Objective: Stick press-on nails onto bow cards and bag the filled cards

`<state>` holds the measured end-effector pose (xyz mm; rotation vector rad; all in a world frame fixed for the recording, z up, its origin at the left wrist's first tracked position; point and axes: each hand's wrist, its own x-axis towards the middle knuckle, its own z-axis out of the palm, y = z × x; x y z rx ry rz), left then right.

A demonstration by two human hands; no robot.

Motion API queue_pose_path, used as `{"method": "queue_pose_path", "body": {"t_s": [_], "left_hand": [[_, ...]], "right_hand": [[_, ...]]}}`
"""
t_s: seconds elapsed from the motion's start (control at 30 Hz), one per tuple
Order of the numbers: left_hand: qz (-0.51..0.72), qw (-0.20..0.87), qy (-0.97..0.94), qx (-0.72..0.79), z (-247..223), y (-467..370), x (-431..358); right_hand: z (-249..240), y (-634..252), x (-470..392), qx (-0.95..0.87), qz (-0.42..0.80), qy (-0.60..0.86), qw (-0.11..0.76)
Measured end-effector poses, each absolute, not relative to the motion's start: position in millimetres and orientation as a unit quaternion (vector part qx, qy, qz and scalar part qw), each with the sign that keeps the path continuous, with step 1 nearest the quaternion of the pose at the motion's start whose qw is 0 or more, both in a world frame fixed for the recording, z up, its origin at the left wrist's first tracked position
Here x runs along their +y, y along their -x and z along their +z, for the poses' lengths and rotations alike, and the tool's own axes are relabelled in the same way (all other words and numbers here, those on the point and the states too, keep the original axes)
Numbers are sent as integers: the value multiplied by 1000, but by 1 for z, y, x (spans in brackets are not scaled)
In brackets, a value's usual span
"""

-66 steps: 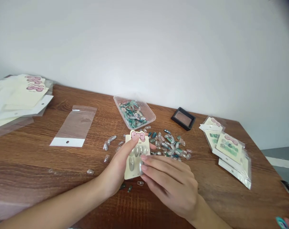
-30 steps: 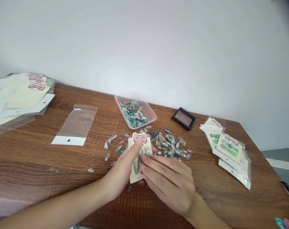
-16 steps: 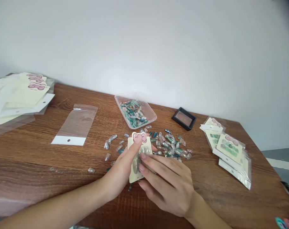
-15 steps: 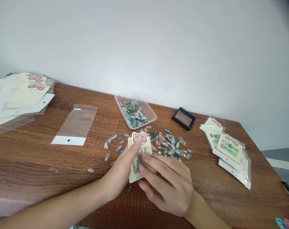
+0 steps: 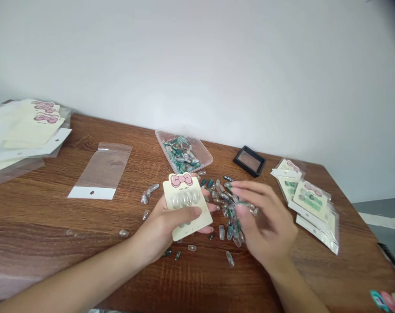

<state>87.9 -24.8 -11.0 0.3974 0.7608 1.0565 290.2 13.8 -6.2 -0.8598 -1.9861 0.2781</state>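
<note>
My left hand [image 5: 161, 226] is closed on a cream display card [image 5: 197, 221] with a pink bow at its top, the thumb lying across its front. A row of pale, shiny press-on nails shows on the card above my thumb; more nails lie partly hidden below it. My right hand [image 5: 269, 221] hovers over the right side of a loose pile of press-on nails [image 5: 230, 200] in green, blue and clear tones. Its thumb and fingers are apart, slightly blurred, with nothing plainly held between them.
Behind the pile stands a clear plastic tub [image 5: 204, 158] of nails, with a black frame-like box [image 5: 250, 161] to its right. Packed nail cards [image 5: 311, 200] lie at right. An opened clear bag [image 5: 102, 167] and stacked cream cards [image 5: 31, 130] lie at left.
My right hand has left the card and moved right to the nail pile, its fingers spreading. My left hand has tilted the card, and its thumb has shifted lower across the front.
</note>
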Motion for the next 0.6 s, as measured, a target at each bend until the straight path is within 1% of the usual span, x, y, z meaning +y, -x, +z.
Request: {"method": "queue_pose_path", "body": {"t_s": [0.07, 0.17, 0.27, 0.33, 0.43, 0.6], "left_hand": [[498, 768, -183, 360, -10, -86, -24], [500, 762, -184, 368, -9, -84, -22], [494, 757, -192, 382, -7, -83, -21], [489, 752, -198, 395, -6, -83, -21], [485, 748, -204, 404, -5, -82, -20], [491, 739, -200, 416, -4, -83, -19]], "right_hand": [[-7, -299, 26, -784, 108, 421, 444], [-11, -310, 41, -788, 96, 493, 356], [-16, -316, 49, -832, 115, 489, 235], [-19, -317, 50, -857, 120, 465, 185], [-23, -318, 51, -878, 98, 442, 158], [-27, -319, 53, -888, 87, 426, 148]]}}
